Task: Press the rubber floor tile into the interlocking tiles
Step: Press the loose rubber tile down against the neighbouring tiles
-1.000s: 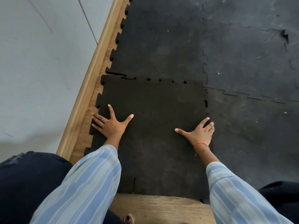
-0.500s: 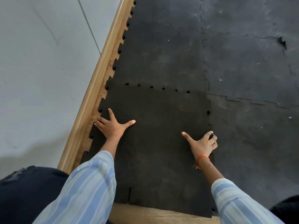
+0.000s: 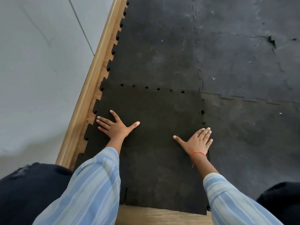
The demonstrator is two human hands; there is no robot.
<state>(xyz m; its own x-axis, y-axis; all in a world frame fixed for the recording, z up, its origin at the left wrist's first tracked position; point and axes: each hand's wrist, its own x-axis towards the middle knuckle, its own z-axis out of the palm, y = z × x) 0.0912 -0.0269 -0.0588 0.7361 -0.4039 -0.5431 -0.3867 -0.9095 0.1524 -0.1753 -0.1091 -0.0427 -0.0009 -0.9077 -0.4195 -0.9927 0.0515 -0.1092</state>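
A dark rubber floor tile (image 3: 155, 120) with toothed edges lies flat in the lower middle, set against the greyer interlocking tiles (image 3: 162, 51) beyond it and to its right. Small holes show along its far seam and along its right seam. My left hand (image 3: 116, 126) rests palm down with fingers spread near the tile's left edge. My right hand (image 3: 197, 141) lies flat with fingers together on the tile's right edge, over the seam with the neighbouring tile (image 3: 253, 143).
A wooden skirting strip (image 3: 90, 93) runs diagonally along the left, with a pale grey wall (image 3: 40, 70) beyond it. Bare wood floor (image 3: 162, 216) shows below the tile's near edge. My dark-clad knees sit at both lower corners.
The far seam gap has closed to small holes. My right hand went from curled at the tile's right edge to flat on that seam. My left hand stays spread near the left edge.
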